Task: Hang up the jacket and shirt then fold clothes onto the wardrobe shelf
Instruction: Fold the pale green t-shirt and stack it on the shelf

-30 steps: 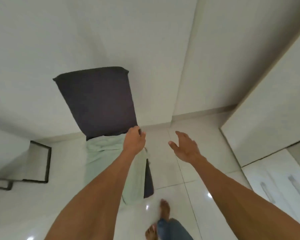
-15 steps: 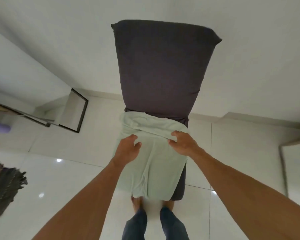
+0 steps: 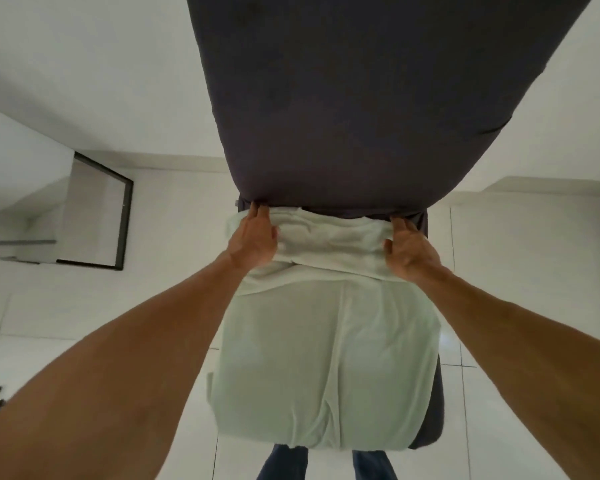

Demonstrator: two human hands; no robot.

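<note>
Since half a second ago both hands have slid apart to the far corners of the pale green soft cloth garment (image 3: 326, 358), which lies on the seat of the dark grey fabric-covered chair (image 3: 361, 98), against its backrest. The left hand (image 3: 253, 240) lies straight-fingered on the bunched edge. Whether the right hand (image 3: 409, 252) pinches cloth I cannot tell. They look set to lift it.

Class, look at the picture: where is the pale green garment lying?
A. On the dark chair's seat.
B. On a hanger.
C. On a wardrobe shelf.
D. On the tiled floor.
A: the pale green garment is spread over the seat of the dark chair, with the left hand and right hand on its far edge.
</note>
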